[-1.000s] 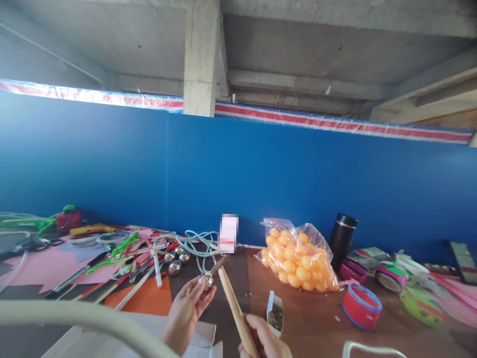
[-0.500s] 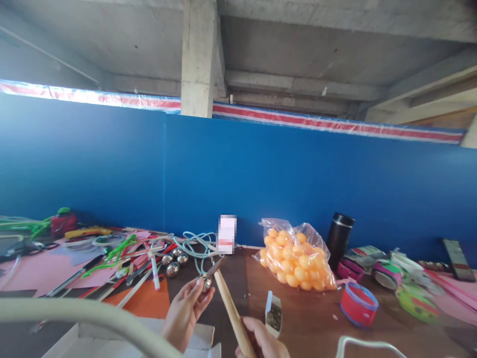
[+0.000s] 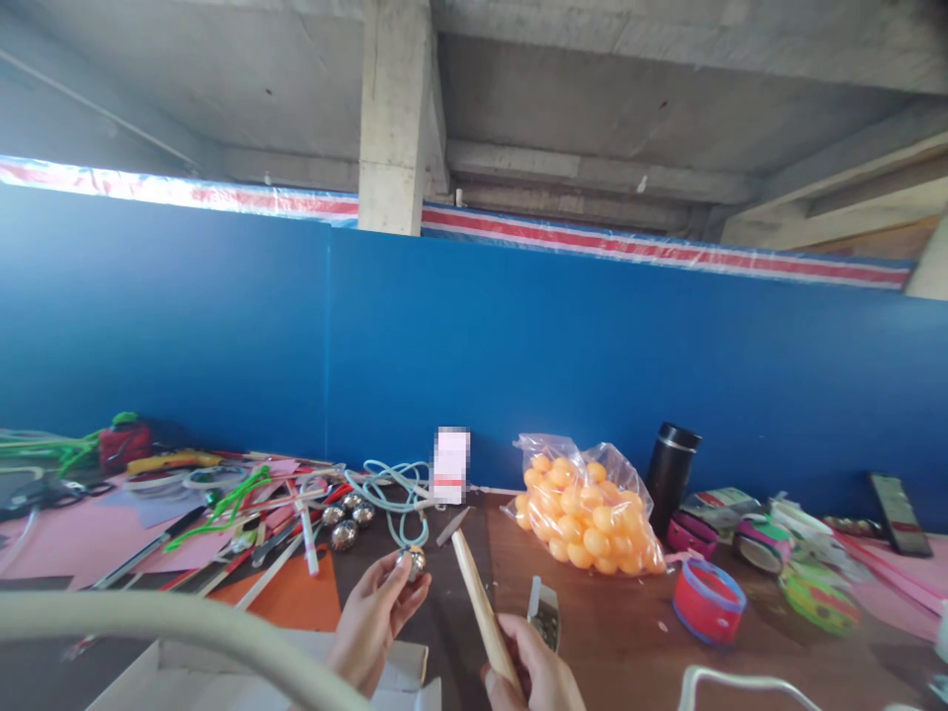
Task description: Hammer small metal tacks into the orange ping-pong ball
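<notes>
My left hand (image 3: 376,614) is closed on a shiny silver ball (image 3: 416,566), gripped between thumb and fingers. A small orange-yellow spot shows at the top of the ball. My right hand (image 3: 534,664) is wrapped round the wooden handle of a hammer (image 3: 476,592). Its narrow metal head points up and away, to the right of the ball and apart from it. Several more silver balls (image 3: 345,535) lie beyond my left hand. Close by my right hand stands a small open box (image 3: 545,610) with small dark pieces inside.
A clear bag of orange balls (image 3: 592,518) sits near the blue wall (image 3: 555,346), beside a black flask (image 3: 672,469). Tape rolls (image 3: 709,600) lie on the right. Coiled pale cord (image 3: 392,489), coloured strips and pink paper (image 3: 66,538) cover the left. A white box (image 3: 296,667) is in front.
The hammer head has moved from against the silver ball to its right, as my right hand shifted right. My left hand still holds the ball in nearly the same place.
</notes>
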A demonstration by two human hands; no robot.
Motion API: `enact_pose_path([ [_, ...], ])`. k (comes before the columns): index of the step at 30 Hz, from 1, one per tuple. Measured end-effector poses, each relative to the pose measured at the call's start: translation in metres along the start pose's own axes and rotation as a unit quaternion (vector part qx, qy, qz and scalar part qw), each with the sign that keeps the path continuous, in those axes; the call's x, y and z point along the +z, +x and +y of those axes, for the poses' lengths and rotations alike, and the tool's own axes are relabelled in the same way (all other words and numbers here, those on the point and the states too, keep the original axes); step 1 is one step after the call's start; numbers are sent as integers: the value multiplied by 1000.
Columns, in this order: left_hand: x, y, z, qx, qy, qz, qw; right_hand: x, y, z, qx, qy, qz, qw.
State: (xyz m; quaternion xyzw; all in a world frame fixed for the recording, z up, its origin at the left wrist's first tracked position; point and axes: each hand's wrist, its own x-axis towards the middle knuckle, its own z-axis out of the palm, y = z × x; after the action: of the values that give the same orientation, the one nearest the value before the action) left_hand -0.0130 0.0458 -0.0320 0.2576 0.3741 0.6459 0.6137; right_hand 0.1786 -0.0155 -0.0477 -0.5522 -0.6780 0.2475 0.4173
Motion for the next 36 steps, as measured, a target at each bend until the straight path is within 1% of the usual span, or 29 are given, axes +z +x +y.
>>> enact_pose_path([
  [6,-2,-1,-3,5,34,-15,999,3,6,8,24,2,8,1000],
  [9,-2,-1,-2,7,47,-19,999,4,6,8,43,7,-1,999],
  [14,-1,-1,-3,6,41,-19,999,3,4,-2,121,24,-54,991],
  [16,-1,-2,-3,3,41,-21,999,2,4,-4,126,29,-79,988],
  [18,0,-2,-3,-2,41,-24,999,1,3,-4,104,8,-85,991],
  [19,0,-3,-4,-3,41,-24,999,1,3,-3,91,-18,-79,993],
  [21,1,-4,-4,-4,41,-24,999,0,1,-2,76,-104,-45,991],
  [23,3,-4,-4,-1,44,-26,999,1,-1,-4,52,-192,4,980],
  [25,4,-4,-4,3,51,-28,998,1,-3,-12,1,-237,37,971],
  [27,4,-3,-5,4,61,-23,998,2,-1,-28,-56,-245,39,967],
  [29,4,-2,-7,8,68,-19,997,1,7,-48,-93,-244,18,965],
  [31,4,-2,-8,16,72,-23,997,0,24,-67,-108,-257,31,960],
  [32,5,-3,-8,19,74,-26,997,-1,36,-73,-110,-281,29,953],
  [34,5,-3,-8,20,79,-19,996,-2,65,-80,-99,-328,23,939],
  [36,6,-3,-8,22,85,-5,996,0,96,-77,-89,-349,19,933],
])
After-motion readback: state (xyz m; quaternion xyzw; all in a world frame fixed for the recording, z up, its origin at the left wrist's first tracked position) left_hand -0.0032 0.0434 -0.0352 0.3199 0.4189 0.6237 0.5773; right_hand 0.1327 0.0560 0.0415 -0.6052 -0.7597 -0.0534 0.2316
